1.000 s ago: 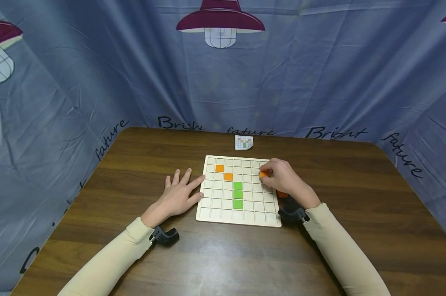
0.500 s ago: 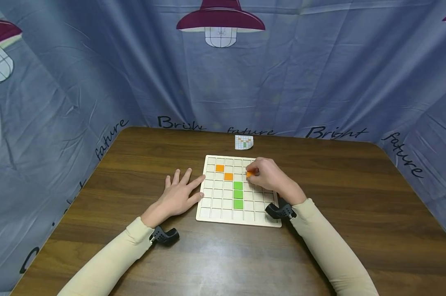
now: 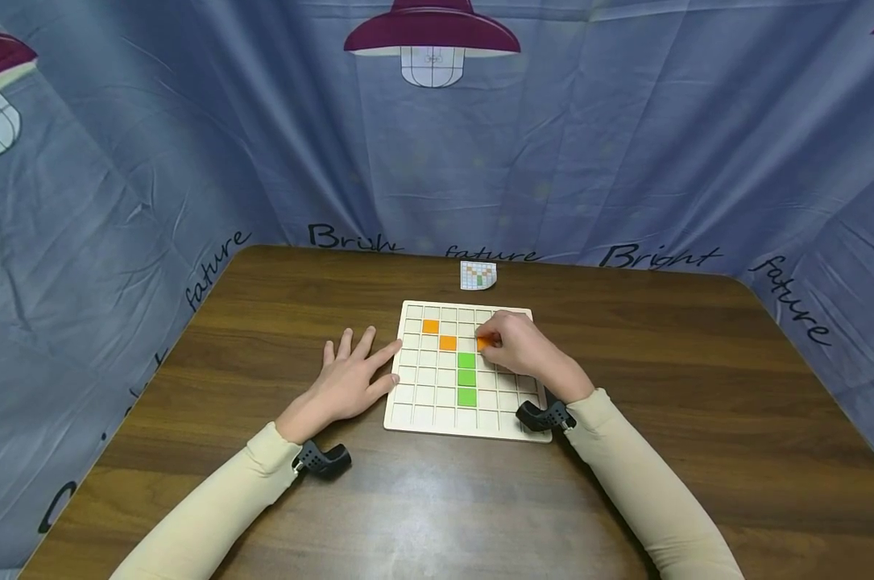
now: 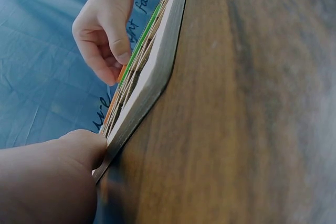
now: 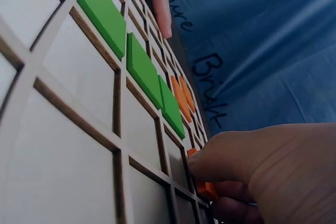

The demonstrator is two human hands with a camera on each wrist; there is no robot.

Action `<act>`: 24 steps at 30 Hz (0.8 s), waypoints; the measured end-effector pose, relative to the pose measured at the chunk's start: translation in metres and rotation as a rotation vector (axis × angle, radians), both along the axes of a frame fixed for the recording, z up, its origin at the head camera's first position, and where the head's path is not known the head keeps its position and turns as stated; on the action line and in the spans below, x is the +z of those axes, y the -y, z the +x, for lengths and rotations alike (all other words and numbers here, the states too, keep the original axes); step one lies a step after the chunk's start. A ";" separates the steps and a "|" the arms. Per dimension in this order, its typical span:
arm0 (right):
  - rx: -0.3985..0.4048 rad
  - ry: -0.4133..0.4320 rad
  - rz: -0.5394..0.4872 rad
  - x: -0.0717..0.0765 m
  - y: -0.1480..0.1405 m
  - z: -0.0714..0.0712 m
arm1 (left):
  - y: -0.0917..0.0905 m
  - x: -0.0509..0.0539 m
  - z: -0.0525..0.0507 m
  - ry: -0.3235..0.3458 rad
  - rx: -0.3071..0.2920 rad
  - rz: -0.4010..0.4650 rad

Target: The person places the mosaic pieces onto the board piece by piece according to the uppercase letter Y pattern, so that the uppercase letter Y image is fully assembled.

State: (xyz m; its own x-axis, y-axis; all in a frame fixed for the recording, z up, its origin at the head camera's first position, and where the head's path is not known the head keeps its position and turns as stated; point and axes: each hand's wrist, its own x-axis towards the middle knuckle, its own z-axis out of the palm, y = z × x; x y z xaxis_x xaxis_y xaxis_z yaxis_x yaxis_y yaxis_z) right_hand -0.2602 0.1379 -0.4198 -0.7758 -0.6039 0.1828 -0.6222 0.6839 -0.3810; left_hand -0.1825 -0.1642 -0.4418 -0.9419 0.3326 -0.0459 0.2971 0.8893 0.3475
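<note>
A cream grid board (image 3: 424, 416) lies on the table with square recesses. Three green tiles (image 3: 466, 378) form a column near its middle, and two orange tiles (image 3: 447, 344) sit diagonally up and to the left of them. My right hand (image 3: 521, 348) pinches another orange tile (image 3: 483, 344) between thumb and fingers, over a cell up and right of the top green tile. In the right wrist view this orange tile (image 5: 207, 190) is tilted at the grid, partly covered by the thumb. With fingers spread, my left hand (image 3: 345, 384) rests on the table, its thumb and index fingertip touching the board's left edge.
Behind the board lies a small paper card (image 3: 478, 275) with a printed coloured grid pattern. The brown wooden table (image 3: 437, 507) runs back to a blue curtain (image 3: 437, 169) with lamp prints and lettering. The right wrist's black camera (image 3: 544, 416) hangs over the board's lower right corner.
My right hand has moved left across the board with the orange tile, from near the right edge to beside the column of green tiles. The left hand has stayed in place.
</note>
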 end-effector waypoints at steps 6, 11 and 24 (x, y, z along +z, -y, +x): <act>-0.003 -0.009 0.001 -0.001 0.000 0.001 | 0.000 0.001 0.000 0.003 0.004 0.000; 0.000 -0.027 -0.003 -0.003 0.000 0.001 | 0.000 0.002 0.001 0.005 0.004 0.007; -0.009 -0.026 -0.005 -0.002 0.001 0.003 | 0.000 0.001 0.001 -0.001 0.004 0.000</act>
